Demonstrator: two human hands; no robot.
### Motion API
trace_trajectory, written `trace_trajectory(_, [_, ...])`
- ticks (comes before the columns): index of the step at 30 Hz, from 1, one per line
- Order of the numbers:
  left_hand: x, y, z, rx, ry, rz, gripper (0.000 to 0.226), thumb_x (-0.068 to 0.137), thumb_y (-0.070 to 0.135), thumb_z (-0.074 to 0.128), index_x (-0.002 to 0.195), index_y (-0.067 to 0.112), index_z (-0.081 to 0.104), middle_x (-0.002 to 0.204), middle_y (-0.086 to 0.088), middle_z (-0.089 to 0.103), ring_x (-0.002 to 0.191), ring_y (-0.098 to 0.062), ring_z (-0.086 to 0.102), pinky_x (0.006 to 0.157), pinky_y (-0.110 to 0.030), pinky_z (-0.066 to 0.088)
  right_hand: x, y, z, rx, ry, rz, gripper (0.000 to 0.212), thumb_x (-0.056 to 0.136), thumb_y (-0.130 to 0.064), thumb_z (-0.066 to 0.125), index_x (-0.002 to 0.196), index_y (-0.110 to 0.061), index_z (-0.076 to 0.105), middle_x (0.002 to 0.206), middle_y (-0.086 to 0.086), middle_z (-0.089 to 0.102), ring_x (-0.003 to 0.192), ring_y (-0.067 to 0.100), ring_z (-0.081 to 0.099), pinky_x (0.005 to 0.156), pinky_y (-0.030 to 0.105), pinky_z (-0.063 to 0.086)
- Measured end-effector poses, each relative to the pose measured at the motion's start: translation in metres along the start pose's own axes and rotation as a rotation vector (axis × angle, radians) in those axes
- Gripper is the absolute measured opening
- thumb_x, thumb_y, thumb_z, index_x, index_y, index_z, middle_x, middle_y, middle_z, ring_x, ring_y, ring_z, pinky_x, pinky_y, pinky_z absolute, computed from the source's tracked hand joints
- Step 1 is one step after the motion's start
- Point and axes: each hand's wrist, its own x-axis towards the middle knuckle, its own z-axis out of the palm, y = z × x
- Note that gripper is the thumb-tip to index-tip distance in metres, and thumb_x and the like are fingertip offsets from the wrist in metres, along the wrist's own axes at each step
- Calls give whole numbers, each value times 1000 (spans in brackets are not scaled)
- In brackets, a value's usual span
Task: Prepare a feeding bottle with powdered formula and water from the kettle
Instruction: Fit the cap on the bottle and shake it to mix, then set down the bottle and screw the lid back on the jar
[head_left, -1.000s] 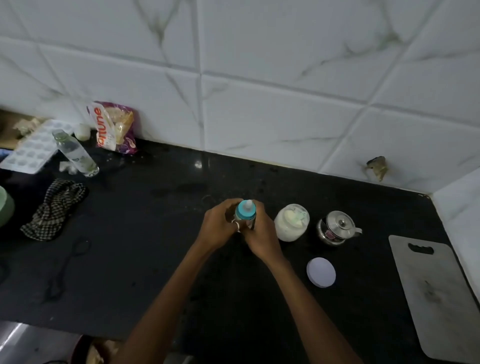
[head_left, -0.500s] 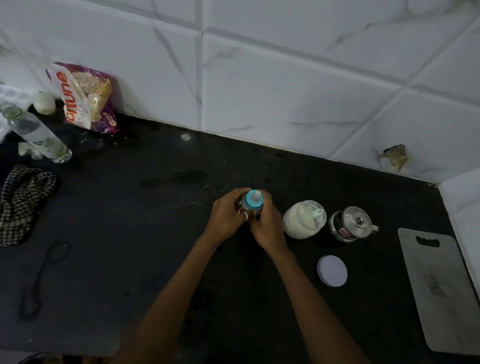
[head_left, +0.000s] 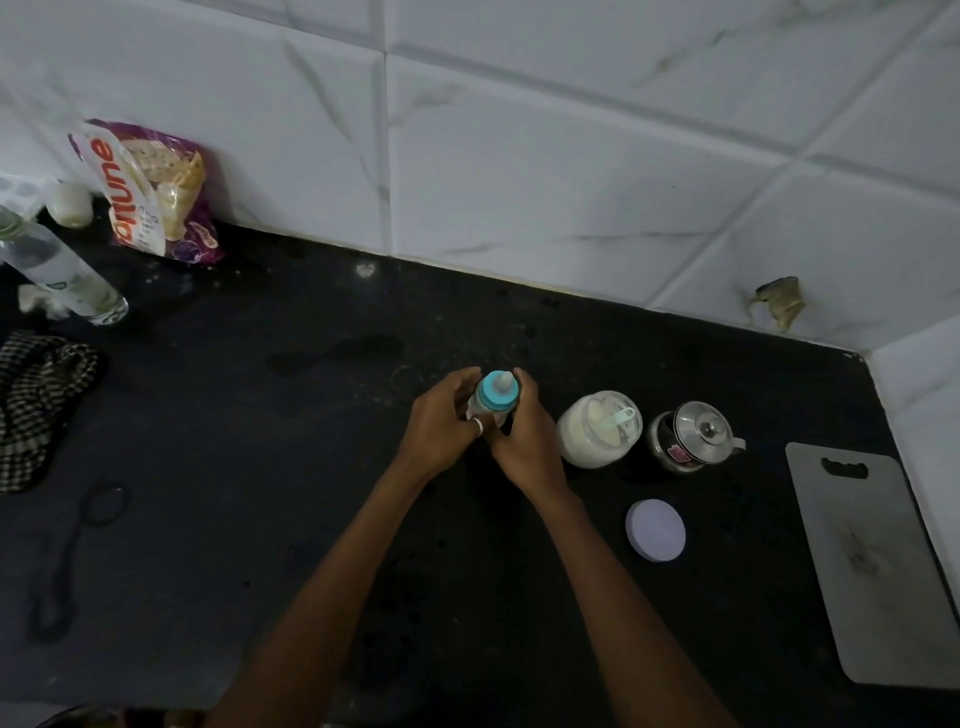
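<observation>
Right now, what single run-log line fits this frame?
stage: bottle capped | left hand + right hand: gripping feeding bottle on counter | formula jar: open, lid off | kettle: lidded, untouched

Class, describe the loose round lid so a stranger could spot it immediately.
Start at the grey cutting board on the black counter's right end. Just left of it lies the lid, nearer the person than the powder jar: a flat, pale lilac disc.
</observation>
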Motion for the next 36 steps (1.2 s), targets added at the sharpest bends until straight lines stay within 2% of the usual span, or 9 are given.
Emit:
trace_trajectory(2, [-2, 0, 0, -5, 5, -21, 72, 84, 3, 79, 148, 9, 47, 146, -6, 57, 133, -14, 55, 92, -3, 44, -1, 1, -2, -10, 16, 14, 87, 92, -21, 75, 160, -18, 21, 153, 4, 51, 140, 19, 50, 115, 41, 43])
trace_trajectory(4, [-5, 0, 0, -10, 12, -34, 74, 83, 8, 81, 149, 8, 46, 146, -6, 56, 132, -13, 54, 88, 1, 42, -4, 3, -4, -14, 22, 28, 88, 93, -23, 74, 161, -18, 19, 156, 5, 49, 143, 20, 47, 117, 41, 41])
trace_trajectory(9, [-21, -2, 0, 40, 44, -74, 75, 83, 18, 83, 148, 12, 47, 146, -5, 56, 133, -14, 54, 100, -18, 43, -22, 5, -11, 1, 1, 39, 86, 93, -24, 74, 161, -17, 21, 162, 6, 40, 149, 21, 39, 120, 39, 37])
trace_trajectory(13, [-37, -1, 0, 79, 56, -110, 71, 85, 22, 81, 147, 11, 48, 147, -6, 55, 134, -17, 53, 96, -18, 41, -40, 9, -16, 5, -13, 30, 82, 94, -22, 73, 160, -17, 24, 162, 6, 39, 149, 19, 38, 120, 41, 37])
trace_trajectory(18, [-64, 7, 8, 87, 60, -131, 65, 87, 25, 79, 144, 13, 50, 144, -4, 57, 131, -17, 55, 101, -25, 44, -68, 20, -34, -45, -54, -19, 69, 97, -26, 69, 156, -16, 35, 159, 5, 43, 147, 17, 40, 120, 36, 37])
trace_trajectory(22, [-87, 15, 30, 117, 30, -128, 62, 87, 25, 78, 142, 13, 52, 141, -4, 60, 126, -16, 58, 97, -24, 46, -94, 35, -52, -86, -93, -52, 57, 97, -27, 68, 149, -18, 45, 150, 2, 50, 139, 15, 48, 113, 30, 42])
trace_trajectory(27, [-108, 24, 69, 142, -19, -126, 64, 87, 26, 79, 144, 15, 51, 138, -3, 61, 119, -14, 61, 84, -11, 44, -119, 70, -82, -147, -96, -74, 50, 97, -27, 68, 143, -16, 52, 145, 2, 53, 133, 15, 52, 108, 28, 44])
trace_trajectory(33, [-119, 37, 109, 139, -41, -137, 65, 86, 27, 80, 144, 16, 52, 134, 1, 63, 117, -13, 62, 90, -20, 48, -131, 112, -130, -227, -24, -23, 48, 97, -27, 68, 141, -14, 54, 144, 3, 54, 134, 18, 50, 105, 23, 36])
trace_trajectory(36, [-122, 40, 123, 145, -53, -136, 65, 86, 28, 80, 144, 17, 51, 136, 1, 62, 117, -13, 63, 91, -22, 50, -131, 128, -150, -300, -10, -7, 52, 96, -27, 70, 143, -14, 52, 149, 5, 49, 140, 23, 43, 108, 28, 38])
